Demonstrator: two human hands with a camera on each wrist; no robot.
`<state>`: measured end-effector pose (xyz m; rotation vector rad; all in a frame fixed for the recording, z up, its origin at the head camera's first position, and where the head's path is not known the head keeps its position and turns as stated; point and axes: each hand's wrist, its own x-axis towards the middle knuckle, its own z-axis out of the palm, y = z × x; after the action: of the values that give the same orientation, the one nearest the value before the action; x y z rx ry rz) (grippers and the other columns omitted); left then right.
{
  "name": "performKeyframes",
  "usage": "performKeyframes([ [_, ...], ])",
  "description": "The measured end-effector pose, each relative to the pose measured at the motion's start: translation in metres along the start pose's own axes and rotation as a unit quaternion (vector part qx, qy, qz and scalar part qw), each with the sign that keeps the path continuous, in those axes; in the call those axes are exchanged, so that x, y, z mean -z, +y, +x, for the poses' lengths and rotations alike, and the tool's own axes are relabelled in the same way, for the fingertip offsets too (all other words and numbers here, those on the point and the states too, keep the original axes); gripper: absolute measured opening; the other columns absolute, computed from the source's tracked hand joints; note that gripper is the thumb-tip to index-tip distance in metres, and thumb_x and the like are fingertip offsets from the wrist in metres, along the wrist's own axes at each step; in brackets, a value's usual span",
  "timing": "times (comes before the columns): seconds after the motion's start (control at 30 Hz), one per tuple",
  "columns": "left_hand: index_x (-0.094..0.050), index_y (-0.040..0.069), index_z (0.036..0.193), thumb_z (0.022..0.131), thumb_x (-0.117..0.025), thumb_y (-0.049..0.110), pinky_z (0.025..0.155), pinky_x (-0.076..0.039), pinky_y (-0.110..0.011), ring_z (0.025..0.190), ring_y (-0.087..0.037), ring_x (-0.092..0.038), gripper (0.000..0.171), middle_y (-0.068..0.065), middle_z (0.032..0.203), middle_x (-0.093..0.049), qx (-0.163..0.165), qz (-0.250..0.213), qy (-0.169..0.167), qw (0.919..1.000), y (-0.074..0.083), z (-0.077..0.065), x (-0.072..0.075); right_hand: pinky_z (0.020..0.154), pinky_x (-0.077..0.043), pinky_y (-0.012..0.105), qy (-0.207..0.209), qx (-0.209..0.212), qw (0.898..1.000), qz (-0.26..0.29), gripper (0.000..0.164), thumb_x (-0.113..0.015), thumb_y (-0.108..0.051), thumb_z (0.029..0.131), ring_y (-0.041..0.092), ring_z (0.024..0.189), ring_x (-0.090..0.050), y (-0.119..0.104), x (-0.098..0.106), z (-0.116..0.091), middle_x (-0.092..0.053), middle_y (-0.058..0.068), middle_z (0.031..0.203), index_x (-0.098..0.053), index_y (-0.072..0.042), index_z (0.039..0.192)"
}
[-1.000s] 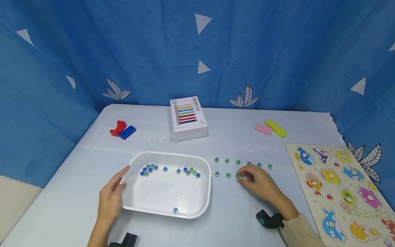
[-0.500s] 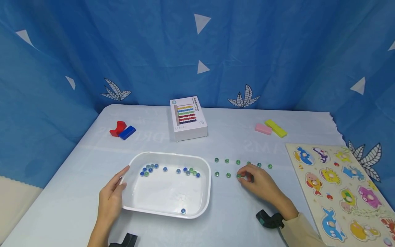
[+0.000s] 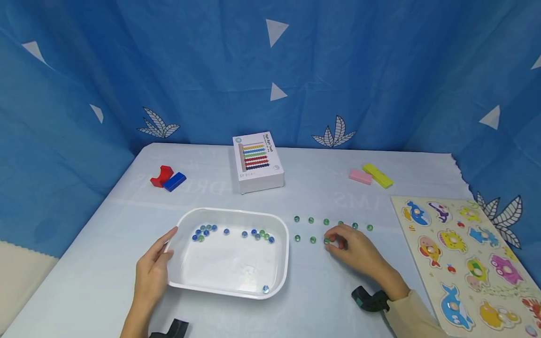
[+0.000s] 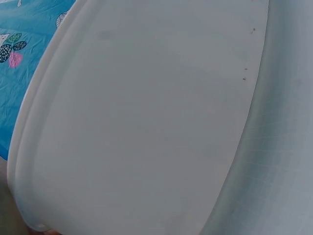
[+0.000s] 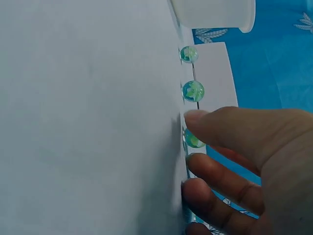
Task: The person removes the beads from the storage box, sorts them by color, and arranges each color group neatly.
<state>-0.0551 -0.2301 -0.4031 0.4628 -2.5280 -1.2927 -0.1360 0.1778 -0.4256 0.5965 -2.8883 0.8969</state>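
Observation:
My left hand [image 3: 152, 270] grips the left end of a white plastic tray [image 3: 224, 296], fingers at its rim. Blue, green and clear marbles lie inside, mostly in two clusters along the far side. One clear-blue marble [image 3: 265, 289] sits alone at the near right corner. In the left wrist view the tray wall [image 4: 132, 122] fills most of the picture. To the right, my right hand [image 3: 357, 249] pinches a green marble [image 3: 327, 241] between thumb and fingertips, at the end of a near row with two other green marbles [image 3: 313, 240]. The thumb partly covers that marble [image 5: 194, 139] in the right wrist view.
Behind the near row runs a second row of green marbles [image 3: 311, 220]. A boxed bead toy [image 3: 262, 180] stands at the back. Red [image 3: 162, 176] and blue blocks [image 3: 174, 181] lie back left, pink [image 3: 360, 176] and yellow ones [image 3: 378, 176] back right. A sea-animal puzzle board [image 3: 460, 234] lies right.
The lone marble along the tray's near side has rolled rightward toward the near right corner. Both hands have stayed almost in place.

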Motion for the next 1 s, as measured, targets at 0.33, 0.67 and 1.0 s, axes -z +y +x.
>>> performKeyframes([
  [0.33, -0.049, 0.018, 0.130, 0.092, -0.036, 0.008, 0.111, -0.028, -0.022, 0.133, -0.024, -0.034, 0.041, -0.007, 0.139, -0.044, -0.004, -0.001, 0.001, 1.0000, -0.001, 0.000, 0.000, 0.059, -0.047, 0.017, -0.024, 0.024, 0.999, -0.010, 0.024, -0.068, -0.024, 0.078, 0.004, 0.073, -0.052, -0.036, 0.023, 0.021, -0.064, -0.006, 0.094, -0.064, -0.018, 0.101],
  [0.67, -0.049, 0.017, 0.130, 0.091, -0.037, 0.006, 0.110, -0.029, -0.037, 0.133, -0.025, -0.035, 0.042, -0.007, 0.138, -0.045, -0.006, -0.004, 0.006, 1.0000, 0.000, 0.000, -0.001, 0.074, -0.051, 0.019, -0.164, 0.075, 0.981, 0.070, 0.031, -0.061, -0.028, 0.085, 0.007, 0.086, -0.055, -0.134, 0.010, 0.083, -0.063, -0.004, 0.099, -0.061, -0.016, 0.114],
  [1.0, -0.049, 0.016, 0.130, 0.091, -0.036, 0.006, 0.107, -0.029, -0.012, 0.132, -0.024, -0.036, 0.042, -0.007, 0.138, -0.045, -0.010, -0.004, 0.003, 0.9999, 0.000, -0.001, 0.001, 0.068, -0.045, 0.009, -0.249, 0.096, 0.958, 0.103, 0.031, -0.063, -0.019, 0.082, 0.002, 0.079, -0.057, -0.206, -0.085, 0.129, -0.066, -0.004, 0.091, -0.061, -0.013, 0.113],
])
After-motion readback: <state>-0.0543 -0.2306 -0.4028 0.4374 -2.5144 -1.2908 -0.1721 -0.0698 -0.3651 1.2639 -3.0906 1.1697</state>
